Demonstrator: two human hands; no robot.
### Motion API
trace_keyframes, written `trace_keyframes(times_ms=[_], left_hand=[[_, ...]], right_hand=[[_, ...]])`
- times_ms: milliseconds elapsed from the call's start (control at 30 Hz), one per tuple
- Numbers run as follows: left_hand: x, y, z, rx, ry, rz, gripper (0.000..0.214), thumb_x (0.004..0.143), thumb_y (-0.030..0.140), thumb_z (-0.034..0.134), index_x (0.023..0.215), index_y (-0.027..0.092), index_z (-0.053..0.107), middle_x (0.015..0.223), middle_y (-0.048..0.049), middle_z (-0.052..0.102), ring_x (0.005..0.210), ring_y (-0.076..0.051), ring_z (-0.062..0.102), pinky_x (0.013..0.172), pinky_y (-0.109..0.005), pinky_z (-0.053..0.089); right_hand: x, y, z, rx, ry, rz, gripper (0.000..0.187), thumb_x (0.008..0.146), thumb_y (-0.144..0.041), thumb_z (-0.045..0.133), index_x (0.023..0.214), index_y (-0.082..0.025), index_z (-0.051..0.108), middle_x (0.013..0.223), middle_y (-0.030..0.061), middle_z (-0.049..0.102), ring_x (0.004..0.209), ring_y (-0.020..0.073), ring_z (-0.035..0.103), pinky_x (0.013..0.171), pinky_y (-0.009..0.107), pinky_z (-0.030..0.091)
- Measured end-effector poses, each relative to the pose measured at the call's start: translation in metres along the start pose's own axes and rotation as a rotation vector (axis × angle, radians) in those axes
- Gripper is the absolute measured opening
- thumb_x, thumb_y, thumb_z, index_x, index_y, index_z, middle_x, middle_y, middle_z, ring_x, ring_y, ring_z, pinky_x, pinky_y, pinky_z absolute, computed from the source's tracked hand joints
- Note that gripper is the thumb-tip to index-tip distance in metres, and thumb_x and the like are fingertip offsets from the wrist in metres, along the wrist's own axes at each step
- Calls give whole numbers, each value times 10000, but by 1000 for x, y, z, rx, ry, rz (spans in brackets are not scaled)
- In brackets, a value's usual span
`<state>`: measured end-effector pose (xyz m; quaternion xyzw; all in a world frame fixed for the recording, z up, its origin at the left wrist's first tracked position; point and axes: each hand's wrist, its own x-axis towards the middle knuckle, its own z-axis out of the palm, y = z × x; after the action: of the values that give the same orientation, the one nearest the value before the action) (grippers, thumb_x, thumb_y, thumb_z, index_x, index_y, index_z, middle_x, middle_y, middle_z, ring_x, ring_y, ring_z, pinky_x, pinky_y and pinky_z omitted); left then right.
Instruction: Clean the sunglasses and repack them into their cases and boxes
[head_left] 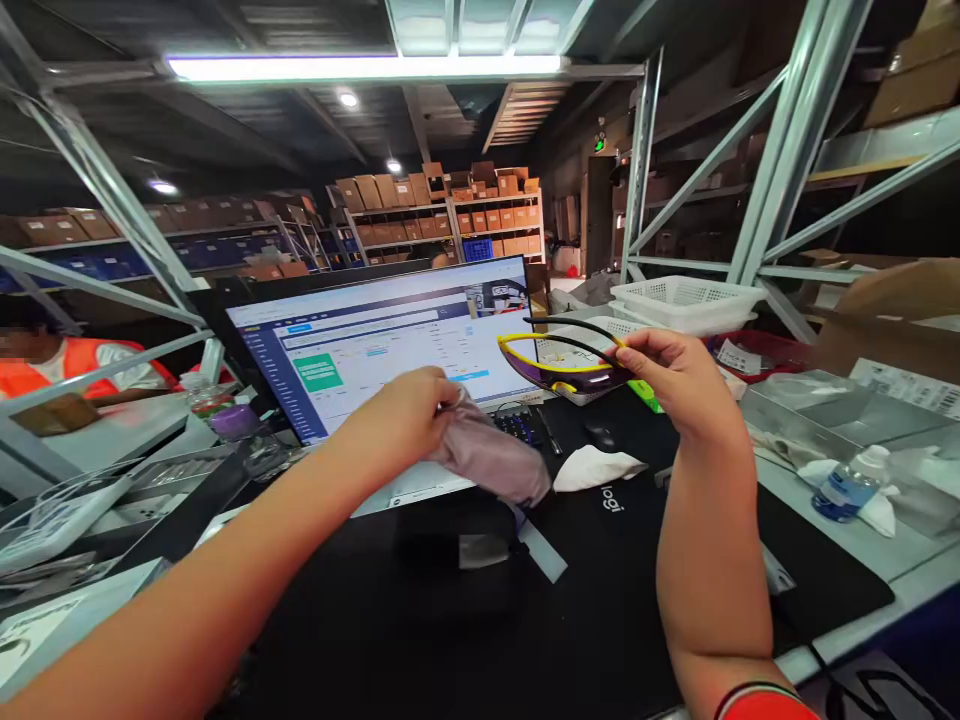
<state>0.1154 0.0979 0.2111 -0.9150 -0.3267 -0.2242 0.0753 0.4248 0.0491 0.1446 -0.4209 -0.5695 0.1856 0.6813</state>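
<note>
Pinched in my right hand [664, 375] is a pair of sunglasses [566, 368] with a yellow frame, dark lenses and black temples, held up in front of the monitor's right edge. My left hand [409, 410] grips one end of a soft greyish-mauve pouch [499, 455], which hangs slanting down to the right over the desk. Beneath the pouch lie a dark item I cannot make out and a pale strip [545, 552]. A crumpled white cloth [596, 468] rests on the black mat [600, 620] between my two arms.
A lit monitor [360, 370] stands behind my hands, with a keyboard [517, 425] and a mouse [598, 432] nearby. White baskets [686, 300] and a blue-labelled bottle [851, 487] are on the right. A person in an orange vest [82, 365] sits at far left.
</note>
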Motion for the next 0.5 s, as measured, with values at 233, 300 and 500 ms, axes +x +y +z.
trace_keyframes(times_ms=[233,300,500], left_hand=[[20,17,-6,169,382,36,122,882,228,521,807,194,611,864,-54,612,831,-218,581,725,-332,447],[19,20,-5,182,404,59,154,903,239,492,783,202,582,849,-53,604,813,-211,569,740,-336,450],[22,22,11,174,319,-9,148,878,229,462,767,225,560,809,-62,596,791,-244,573,708,-358,448]], right_hand=[[3,3,-7,-10,28,-60,214,745,-408,806,773,-208,735,749,9,724,697,165,657,651,273,521],[4,3,-7,-1,20,-75,213,753,-404,800,786,-204,735,755,13,728,710,171,667,660,280,531],[5,6,-9,27,46,-75,179,760,-370,791,807,-206,737,759,10,732,710,169,671,661,280,535]])
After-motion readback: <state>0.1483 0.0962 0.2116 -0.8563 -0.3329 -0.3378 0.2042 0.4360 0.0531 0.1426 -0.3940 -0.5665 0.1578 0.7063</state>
